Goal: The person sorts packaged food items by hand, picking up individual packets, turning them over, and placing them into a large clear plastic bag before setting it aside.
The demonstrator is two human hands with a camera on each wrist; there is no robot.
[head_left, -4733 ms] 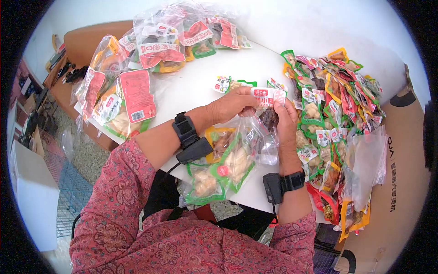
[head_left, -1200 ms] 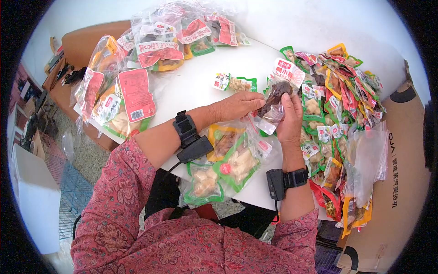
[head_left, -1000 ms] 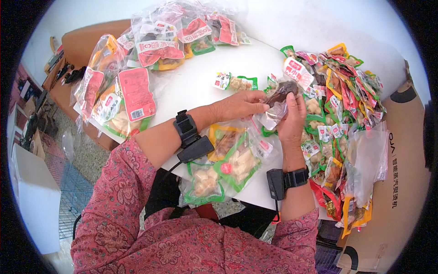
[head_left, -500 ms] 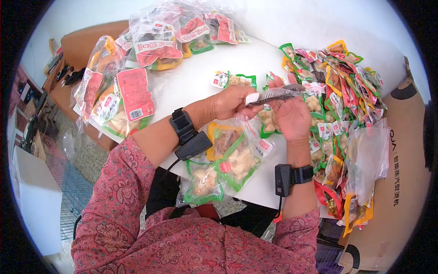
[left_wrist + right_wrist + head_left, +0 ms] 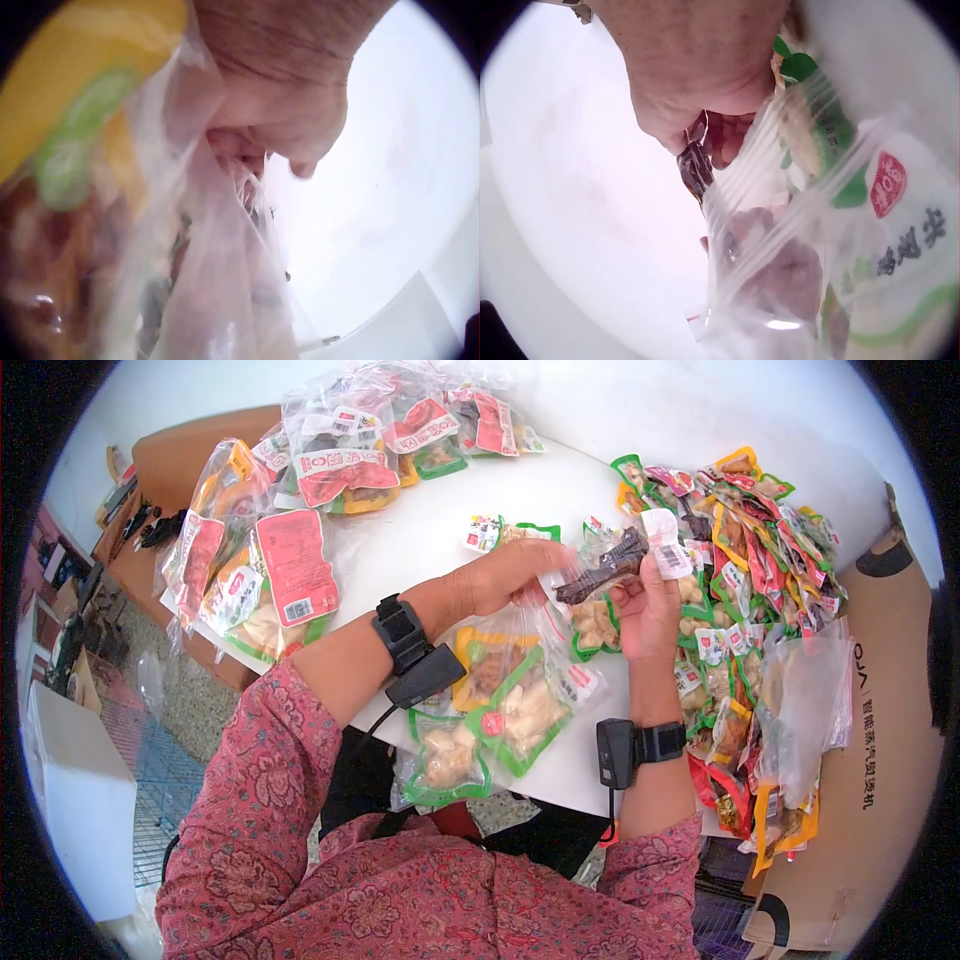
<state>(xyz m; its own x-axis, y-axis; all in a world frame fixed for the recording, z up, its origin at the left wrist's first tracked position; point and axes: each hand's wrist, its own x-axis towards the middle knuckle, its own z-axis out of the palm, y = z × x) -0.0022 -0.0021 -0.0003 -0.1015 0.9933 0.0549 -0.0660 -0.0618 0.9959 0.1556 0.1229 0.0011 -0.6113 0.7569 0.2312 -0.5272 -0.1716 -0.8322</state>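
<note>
In the head view my right hand (image 5: 650, 615) pinches a clear snack packet of dark brown meat (image 5: 608, 565), its white barcode label turned up at the right end. The same dark packet (image 5: 696, 169) shows below the fingers in the right wrist view. My left hand (image 5: 500, 578), slightly blurred, is at the packet's left end. In the left wrist view, the curled fingers of the left hand (image 5: 277, 120) grip the gathered edge of a clear zip bag (image 5: 217, 277). That bag, holding green-edged and yellow-edged packets (image 5: 525, 715), lies at the table's front edge.
Many small snack packets (image 5: 740, 570) are heaped along the right, with empty clear bags (image 5: 800, 710) in front. Filled clear bags (image 5: 300, 565) stand at the left and back. One packet (image 5: 510, 535) lies behind my hands. A cardboard box (image 5: 880, 690) stands at the right.
The dark packet has been turned from label front to barcode side. Half a second ago the right palm lay open beneath it; now the right fingers pinch it. Earlier, both hands held its label end.
</note>
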